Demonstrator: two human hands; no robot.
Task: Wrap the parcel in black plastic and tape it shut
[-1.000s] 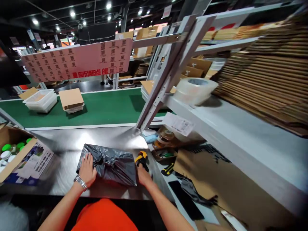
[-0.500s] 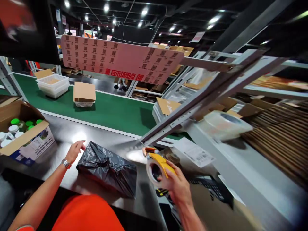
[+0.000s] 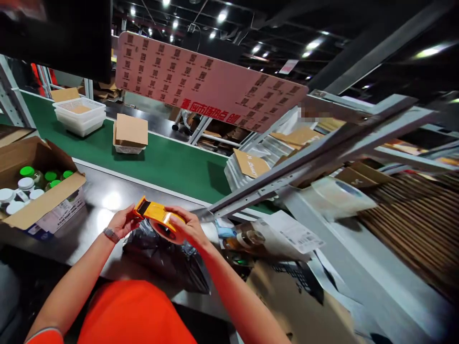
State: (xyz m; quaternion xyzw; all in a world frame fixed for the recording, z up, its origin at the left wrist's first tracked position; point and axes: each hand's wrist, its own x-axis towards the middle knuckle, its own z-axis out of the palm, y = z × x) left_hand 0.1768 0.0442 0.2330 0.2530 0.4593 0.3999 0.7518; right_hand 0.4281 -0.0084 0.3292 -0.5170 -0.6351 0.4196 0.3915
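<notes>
A yellow-orange tape dispenser [image 3: 158,215] with a clear roll is in my right hand [image 3: 188,229], fingers wrapped over its rear. At the dispenser's front end, my left hand [image 3: 122,222] is closed with thumb and fingertips against it. Whether those fingertips also pinch the tape's loose end cannot be made out. Just below both hands, a parcel in black plastic [image 3: 168,265] lies on the metal worktable [image 3: 95,184], partly covered by the dispenser and my right forearm.
To the left stands an open carton [image 3: 53,210] with several green- and white-capped bottles. Behind runs a green conveyor [image 3: 175,165] carrying white baskets [image 3: 81,119] and a box-topped basket [image 3: 131,136]. A slanted metal frame [image 3: 272,179], a tape roll [image 3: 344,196] and a keyboard [image 3: 297,279] are rightward.
My right hand has brought the tape dispenser leftward from beside the worktable to above the black parcel. My left hand has moved slightly right and closed at the dispenser's front.
</notes>
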